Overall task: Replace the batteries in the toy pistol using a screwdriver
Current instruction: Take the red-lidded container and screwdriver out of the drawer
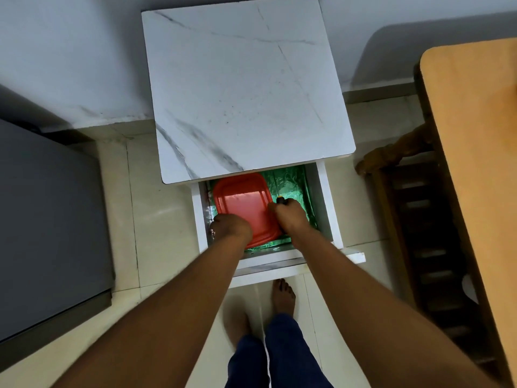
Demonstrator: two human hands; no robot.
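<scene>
A white drawer point(328, 203) stands pulled out from under a small marble-topped table point(246, 88). Inside it lies a red plastic box with a lid point(243, 200) on a green patterned lining point(291, 183). My left hand point(230, 228) grips the box's near left edge. My right hand point(289, 215) is on the box's right edge and closed around a screwdriver point(280, 199), whose black and yellow handle end and thin shaft stick out beyond my fingers. No toy pistol or batteries are in view.
A grey appliance point(50, 225) stands to the left and a wooden table point(475, 152) with a wooden chair point(419, 219) to the right. The wall is behind the small table. My bare feet point(282, 296) are on the tiled floor just before the drawer front.
</scene>
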